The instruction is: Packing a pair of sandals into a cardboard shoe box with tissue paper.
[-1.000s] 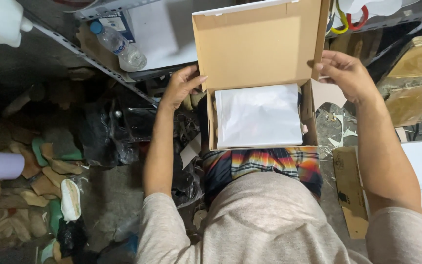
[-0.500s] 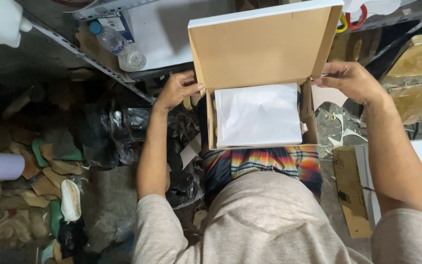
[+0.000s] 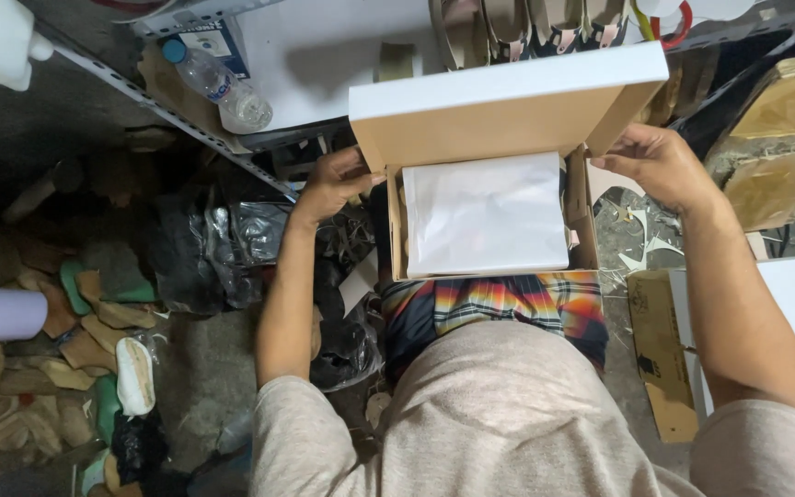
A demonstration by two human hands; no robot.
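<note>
— How was the box [image 3: 494,198] seen?
— On the lap, brown inside, white paper [image 3: 485,216] within, its white lid [image 3: 508,97] half lowered.
— And gripped?
— Lid corners were clasped by the left hand [image 3: 338,182] and right hand [image 3: 657,164].

box [image 3: 581,235] on the person's lap | paper sheet [image 3: 485,216] inside box | lid [image 3: 508,97] tilted over box's far side | left hand [image 3: 333,184] at lid's left corner | right hand [image 3: 660,166] at lid's right corner | bottle [image 3: 218,87] on shelf [image 3: 324,55], far left of lid
</note>
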